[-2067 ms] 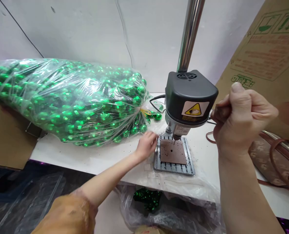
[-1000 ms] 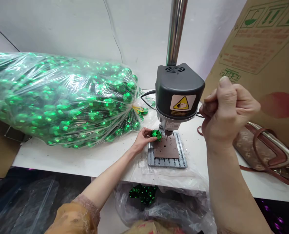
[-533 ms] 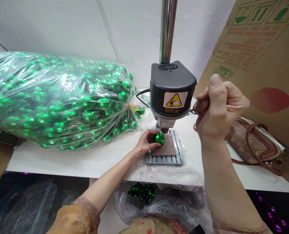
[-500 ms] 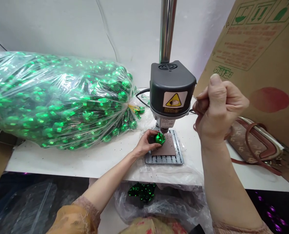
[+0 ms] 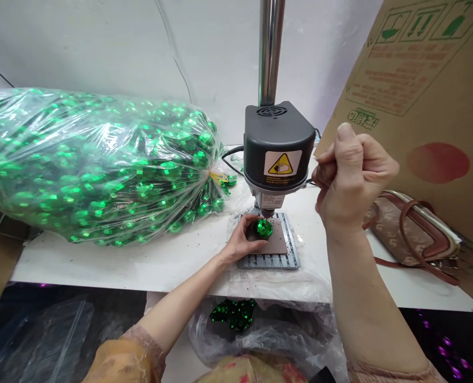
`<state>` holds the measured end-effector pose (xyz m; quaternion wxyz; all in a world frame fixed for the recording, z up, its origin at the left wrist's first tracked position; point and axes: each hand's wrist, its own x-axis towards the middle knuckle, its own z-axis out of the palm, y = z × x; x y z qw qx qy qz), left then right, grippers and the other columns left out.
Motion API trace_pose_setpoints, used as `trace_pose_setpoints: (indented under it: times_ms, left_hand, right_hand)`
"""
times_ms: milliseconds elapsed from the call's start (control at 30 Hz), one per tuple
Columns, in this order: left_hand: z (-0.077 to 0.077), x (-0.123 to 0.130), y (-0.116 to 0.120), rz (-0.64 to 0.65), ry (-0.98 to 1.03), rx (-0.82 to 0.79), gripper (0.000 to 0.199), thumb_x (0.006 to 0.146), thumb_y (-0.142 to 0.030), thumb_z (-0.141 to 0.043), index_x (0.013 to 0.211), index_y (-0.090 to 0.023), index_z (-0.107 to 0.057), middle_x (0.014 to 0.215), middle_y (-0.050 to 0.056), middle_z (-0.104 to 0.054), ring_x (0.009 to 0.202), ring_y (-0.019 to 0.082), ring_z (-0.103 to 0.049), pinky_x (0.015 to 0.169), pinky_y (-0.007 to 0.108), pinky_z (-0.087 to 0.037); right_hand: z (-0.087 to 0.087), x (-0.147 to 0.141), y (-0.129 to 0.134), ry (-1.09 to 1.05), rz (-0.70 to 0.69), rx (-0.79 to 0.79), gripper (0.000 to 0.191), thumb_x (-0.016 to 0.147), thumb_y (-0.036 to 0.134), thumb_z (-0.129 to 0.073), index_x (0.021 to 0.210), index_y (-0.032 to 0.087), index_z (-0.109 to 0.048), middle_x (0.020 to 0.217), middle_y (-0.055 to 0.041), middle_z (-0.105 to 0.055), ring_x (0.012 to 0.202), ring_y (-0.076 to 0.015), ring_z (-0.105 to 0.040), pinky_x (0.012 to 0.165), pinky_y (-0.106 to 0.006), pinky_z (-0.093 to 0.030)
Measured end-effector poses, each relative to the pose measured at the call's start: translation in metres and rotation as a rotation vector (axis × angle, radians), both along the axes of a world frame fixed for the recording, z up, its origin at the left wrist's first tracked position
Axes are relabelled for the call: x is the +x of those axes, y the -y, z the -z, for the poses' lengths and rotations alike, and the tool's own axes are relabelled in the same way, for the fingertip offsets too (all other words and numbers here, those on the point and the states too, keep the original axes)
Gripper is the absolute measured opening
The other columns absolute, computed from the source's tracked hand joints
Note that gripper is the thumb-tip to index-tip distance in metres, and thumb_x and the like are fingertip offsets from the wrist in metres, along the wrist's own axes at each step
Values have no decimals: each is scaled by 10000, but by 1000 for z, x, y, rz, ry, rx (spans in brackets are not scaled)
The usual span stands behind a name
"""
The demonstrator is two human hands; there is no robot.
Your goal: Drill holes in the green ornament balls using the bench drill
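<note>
A small shiny green mirror ball [image 5: 264, 229] rests on the brown pad [image 5: 279, 244] of a bench drill press [image 5: 280, 143], just below the chuck. My left hand [image 5: 242, 238] curves round its left side, thumb in front and fingers behind, closed on it. To the right of the black motor housing, my right hand [image 5: 351, 175] is raised in a fist with the thumb on top. Whatever that fist grips, if anything, is hidden behind the fingers. The slotted metal base [image 5: 268, 261] lies under the pad.
A big clear bag [image 5: 100, 170] of green mirror balls fills the left of the white table [image 5: 172, 266]. At right a brown handbag [image 5: 412, 229] leans near a large cardboard box [image 5: 404, 106]. Below the table edge, plastic holds more green balls [image 5: 234, 315].
The mirror ball has shifted slightly right under the chuck, and my left thumb and fingers have spread a little wider round it. My right fist stays beside the motor housing.
</note>
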<state>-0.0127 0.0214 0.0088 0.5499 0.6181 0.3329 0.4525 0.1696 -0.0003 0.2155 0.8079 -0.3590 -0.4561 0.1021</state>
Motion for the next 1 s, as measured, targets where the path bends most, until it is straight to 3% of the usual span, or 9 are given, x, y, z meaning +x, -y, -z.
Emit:
trace_pose_setpoints:
  times_ms: [300,533,1000]
  left_hand:
    - [-5,10,10,-74,-77,-39,627,656,-449,-983,1160,-211,-694,1104,81,-759,1104,295,-716,1042,461,-549]
    - [-4,11,9,-44,-62,-41,646,665,-455,-977,1171,-203,-665,1119,84,-755,1086,283,-717,1010,437,-563]
    - [-2,11,10,-46,-59,-37,684,653,-502,-985,1177,-208,-659,1133,86,-739,1113,288,-700,1006,424,-543]
  right_hand:
    - [-1,-1,0,-17,-37,15,400,927,420,-654,583,241,-552,460,81,-344,391,-53,-311,425,-272,-260]
    - [3,-1,5,-12,-33,28,412,927,452,-665,587,240,-568,454,80,-337,397,-63,-314,432,-290,-255]
    - [43,-8,20,-22,64,237,415,916,375,-640,546,218,-536,456,72,-381,394,-60,-331,414,-269,-303]
